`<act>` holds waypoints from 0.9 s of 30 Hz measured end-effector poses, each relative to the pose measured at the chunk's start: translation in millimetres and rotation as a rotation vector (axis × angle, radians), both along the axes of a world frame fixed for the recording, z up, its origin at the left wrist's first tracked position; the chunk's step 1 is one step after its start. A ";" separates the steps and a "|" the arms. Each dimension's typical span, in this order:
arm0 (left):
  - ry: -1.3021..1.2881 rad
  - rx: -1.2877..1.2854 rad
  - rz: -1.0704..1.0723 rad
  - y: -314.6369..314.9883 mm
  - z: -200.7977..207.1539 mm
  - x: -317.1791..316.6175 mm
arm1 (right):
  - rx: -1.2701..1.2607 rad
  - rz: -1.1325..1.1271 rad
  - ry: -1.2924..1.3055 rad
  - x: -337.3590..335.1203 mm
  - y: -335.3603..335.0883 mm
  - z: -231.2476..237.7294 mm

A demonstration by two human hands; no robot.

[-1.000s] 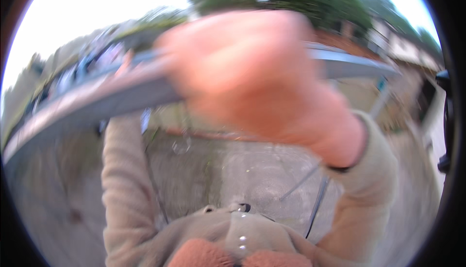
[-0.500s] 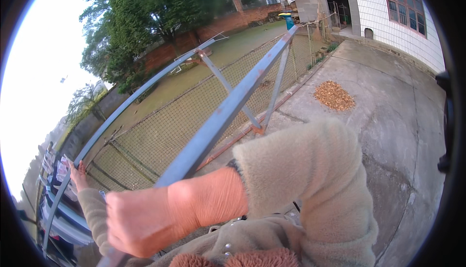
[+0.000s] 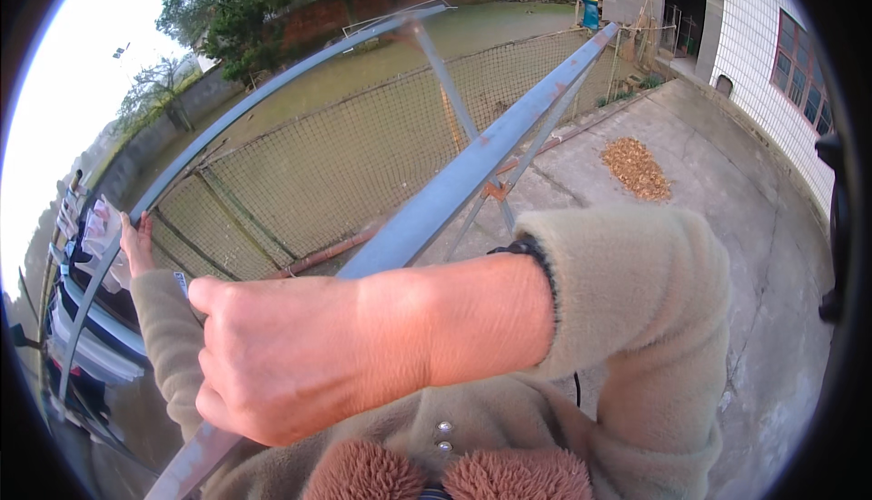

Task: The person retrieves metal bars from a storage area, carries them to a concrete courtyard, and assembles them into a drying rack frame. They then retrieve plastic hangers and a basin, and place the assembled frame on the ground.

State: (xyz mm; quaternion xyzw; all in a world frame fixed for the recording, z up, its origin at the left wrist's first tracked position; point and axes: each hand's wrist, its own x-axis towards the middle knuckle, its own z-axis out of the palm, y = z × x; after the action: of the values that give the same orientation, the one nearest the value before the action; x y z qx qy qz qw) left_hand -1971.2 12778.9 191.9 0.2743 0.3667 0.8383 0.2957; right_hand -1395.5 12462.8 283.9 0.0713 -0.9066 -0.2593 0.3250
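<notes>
A blue-painted metal frame [image 3: 481, 150] with rust spots stretches away from me, its two long bars joined by thin braces. My right hand [image 3: 282, 355] is closed over the near bar, knuckles toward me; its fingertips are hidden beneath. Farther left, my left hand [image 3: 138, 241] is on the long far bar [image 3: 245, 106], thumb and fingers on either side of it. Fluffy beige sleeves cover both forearms. A small blue-and-white item [image 3: 181, 283] shows just behind my right fist; I cannot make out what it is.
Clothes [image 3: 95, 341] hang at the left. Netting [image 3: 336, 159] borders greenish water beyond the frame. A pile of brown pieces [image 3: 636, 168] lies on the concrete [image 3: 718, 237] at right. Farther off stand a grey shed [image 3: 640, 0] and a white-tiled wall [image 3: 754, 55].
The view has turned, so the shed and wall sit farther right. The frame's far end and brace joint appear higher and farther right. Both hands keep their hold.
</notes>
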 end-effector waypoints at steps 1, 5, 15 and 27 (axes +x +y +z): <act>-0.019 -0.006 0.050 5.1 -1.3 0.4 | -0.025 0.005 0.019 -0.6 0.0 0.4; -0.017 0.058 0.037 -5.2 -8.6 11.0 | -0.118 0.025 0.012 0.5 -8.0 0.5; 0.163 -0.281 0.009 -119.3 -43.9 138.7 | -0.267 -0.198 -0.099 69.4 33.0 0.9; 0.114 -0.739 -0.336 -390.2 -251.2 393.7 | -0.408 -0.499 0.181 247.2 98.6 -22.2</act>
State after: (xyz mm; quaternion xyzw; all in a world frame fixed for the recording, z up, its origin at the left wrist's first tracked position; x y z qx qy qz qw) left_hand -1577.5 12388.7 -59.3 0.2517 0.6092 0.5737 0.4862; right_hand -1148.3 12561.5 261.7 -0.2430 -0.8967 -0.1496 0.3384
